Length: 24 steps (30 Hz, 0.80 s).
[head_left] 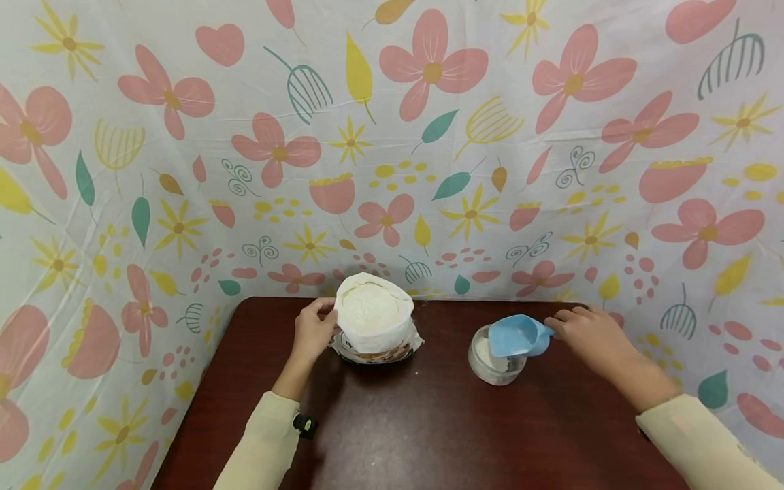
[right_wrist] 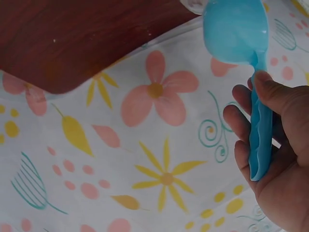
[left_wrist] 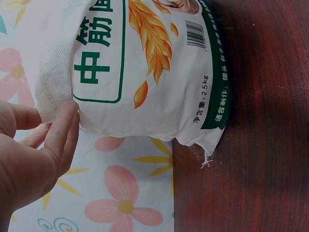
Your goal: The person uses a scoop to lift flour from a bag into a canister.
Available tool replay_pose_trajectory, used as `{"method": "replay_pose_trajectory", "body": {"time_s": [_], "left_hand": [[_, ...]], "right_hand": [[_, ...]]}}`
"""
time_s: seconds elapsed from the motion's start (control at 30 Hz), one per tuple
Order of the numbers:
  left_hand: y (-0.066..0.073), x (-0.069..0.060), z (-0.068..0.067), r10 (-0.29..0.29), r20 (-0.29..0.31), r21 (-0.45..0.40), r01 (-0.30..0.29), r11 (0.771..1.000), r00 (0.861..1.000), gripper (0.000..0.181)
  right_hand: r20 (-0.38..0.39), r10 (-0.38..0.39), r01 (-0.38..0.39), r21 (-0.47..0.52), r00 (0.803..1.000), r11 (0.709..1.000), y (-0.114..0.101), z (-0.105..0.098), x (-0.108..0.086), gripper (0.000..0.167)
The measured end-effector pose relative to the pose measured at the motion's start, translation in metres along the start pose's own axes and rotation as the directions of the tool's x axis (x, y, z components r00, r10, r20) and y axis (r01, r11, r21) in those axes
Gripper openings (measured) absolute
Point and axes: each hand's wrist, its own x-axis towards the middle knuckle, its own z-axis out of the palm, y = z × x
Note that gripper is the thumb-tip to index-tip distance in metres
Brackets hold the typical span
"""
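Observation:
On the left of the table stands an opened bag of flour (head_left: pixel 381 338), its rim folded down and white powder (head_left: pixel 370 306) filling its mouth. My left hand (head_left: pixel 314 333) pinches the folded rim at its left side; the left wrist view shows thumb and fingers (left_wrist: pixel 63 128) on the bag's edge. In my right hand (head_left: pixel 591 338) is a light blue scoop (head_left: pixel 513 335), gripped by its ridged handle (right_wrist: pixel 259 140). The scoop's cup is tilted over a clear round bowl (head_left: pixel 495 376) that has white powder in it. The scoop partly hides the bowl.
The dark red-brown table (head_left: pixel 392 422) has rounded back corners. Behind and beside it hangs a white cloth (head_left: pixel 392 156) printed with flowers and leaves. Beneath the bag lies a dark round base, mostly hidden. A few white specks dot the tabletop.

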Motion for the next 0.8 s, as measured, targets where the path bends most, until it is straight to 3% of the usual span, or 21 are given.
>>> {"method": "replay_pose_trajectory", "body": {"time_s": [0.37, 0.43, 0.53, 0.57, 0.6, 0.7, 0.8], "left_hand": [[-0.002, 0.000, 0.000, 0.000, -0.007, 0.003, 0.000, 1.000, 1.000, 0.025], [-0.002, 0.001, 0.001, 0.001, -0.008, 0.000, -0.001, 1.000, 1.000, 0.025], [-0.002, 0.001, 0.001, 0.001, -0.008, 0.000, -0.001, 1.000, 1.000, 0.025], [-0.002, 0.001, 0.001, 0.001, -0.009, 0.000, -0.001, 1.000, 1.000, 0.025], [-0.002, 0.001, 0.001, 0.000, -0.009, 0.000, 0.000, 1.000, 1.000, 0.025], [-0.001, 0.001, 0.001, -0.004, -0.009, -0.001, 0.004, 1.000, 1.000, 0.025], [-0.001, 0.001, 0.001, -0.007, -0.010, -0.004, 0.007, 1.000, 1.000, 0.025]], "right_hand": [[-0.111, 0.053, -0.042, 0.101, 0.992, 0.994, -0.001, 0.016, -0.022, 0.033], [-0.124, 0.069, -0.052, 0.136, 0.990, 0.989, -0.003, 0.019, -0.026, 0.023], [-0.134, 0.109, -0.082, 0.191, 0.985, 0.978, -0.005, 0.023, -0.033, 0.049], [-0.137, 0.125, -0.094, 0.211, 0.983, 0.973, -0.006, 0.025, -0.035, 0.051], [-0.140, 0.139, -0.105, 0.228, 0.980, 0.968, -0.007, 0.026, -0.038, 0.051], [-0.141, 0.173, -0.132, 0.259, 0.975, 0.957, -0.009, 0.030, -0.043, 0.023], [-0.139, 0.185, -0.142, 0.276, 0.973, 0.951, -0.012, 0.034, -0.045, 0.037]]}}
